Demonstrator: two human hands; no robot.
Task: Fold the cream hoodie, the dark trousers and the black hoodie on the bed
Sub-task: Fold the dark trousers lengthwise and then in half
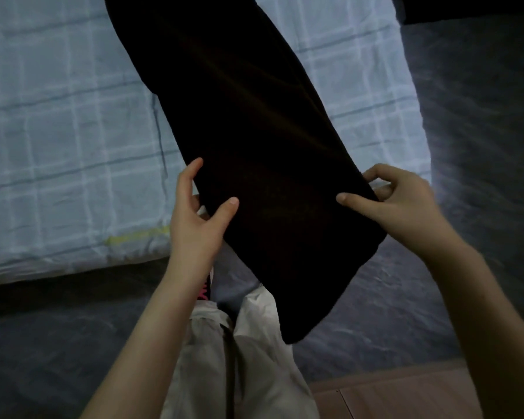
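Head view, looking down: dark trousers point(254, 146), a long flat strip, run diagonally from the top of the frame across the bed point(58, 131) and its pale checked sheet, with the near end held past the bed's edge. The left hand point(194, 219) grips their left edge, thumb on top and fingers point(188, 182) beneath. The right hand point(403, 204) pinches the right edge, fingers curled.

No readable text, labels or numbers, pink marks point(204, 291) too blurred to read

head cam | wide-angle | aims steeply dwn at bed point(58, 131) edge | close rng | 1 view
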